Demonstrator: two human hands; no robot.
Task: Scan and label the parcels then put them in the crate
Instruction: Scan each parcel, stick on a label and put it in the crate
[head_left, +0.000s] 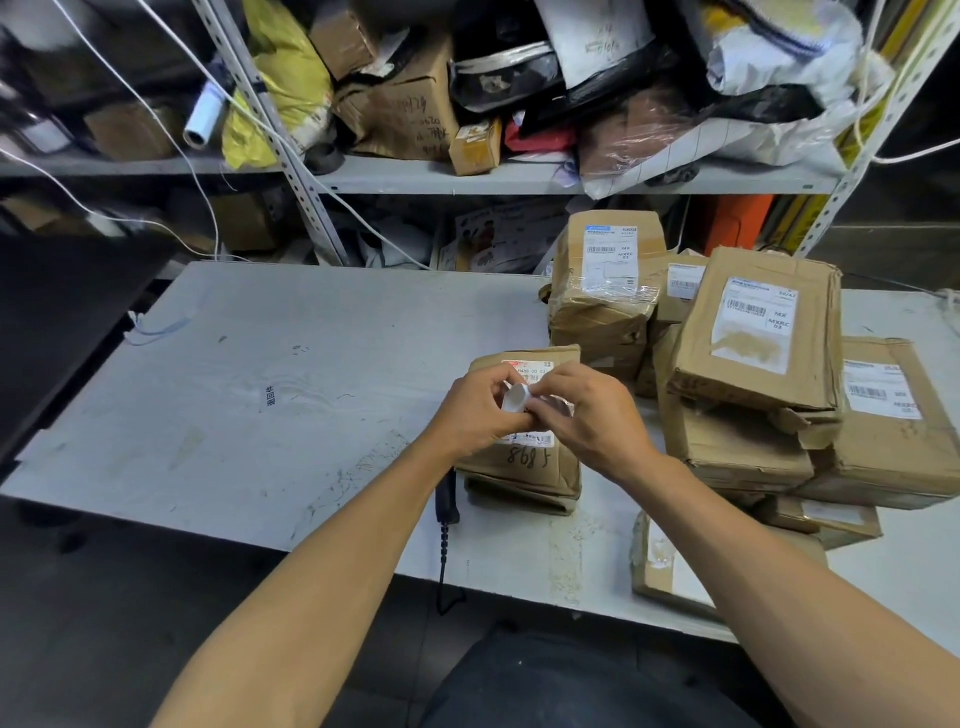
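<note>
Both hands, left (480, 410) and right (592, 415), meet, fingers curled, pinching.

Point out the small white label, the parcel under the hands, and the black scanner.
white label (516, 400), head view, on its curled white face between both hands.
parcel (519, 462), head view, on the brown top near the handwritten number.
scanner (447, 500), head view, on its black handle.
</note>
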